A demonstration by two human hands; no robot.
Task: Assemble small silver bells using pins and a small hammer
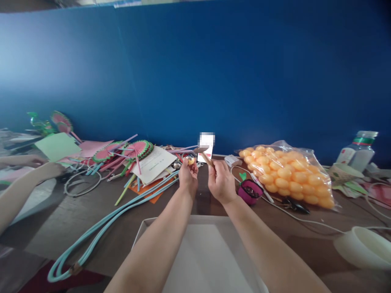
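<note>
My left hand (188, 177) has its fingers closed round a small, shiny gold-and-silver round piece (190, 160), held up in front of me. Beside it, my right hand (222, 181) grips the handle of a wooden spoon-like tool (207, 158), whose brownish rounded end points left, above the round piece. The two hands are apart. Just behind the tool stands a phone (205, 156) with a lit screen, partly covered by it. Light blue cords (122, 211) run from near my left wrist to the lower left. Below my forearms lies a white tray (207, 244).
At right are a bag of orange balls (284, 175), a purple pouch (249, 192), a white cable (305, 220), a bottle (362, 151) and a white cup (363, 247). Paper fans (139, 150) and papers (155, 165) pile up left. Another person's arms (27, 179) reach in.
</note>
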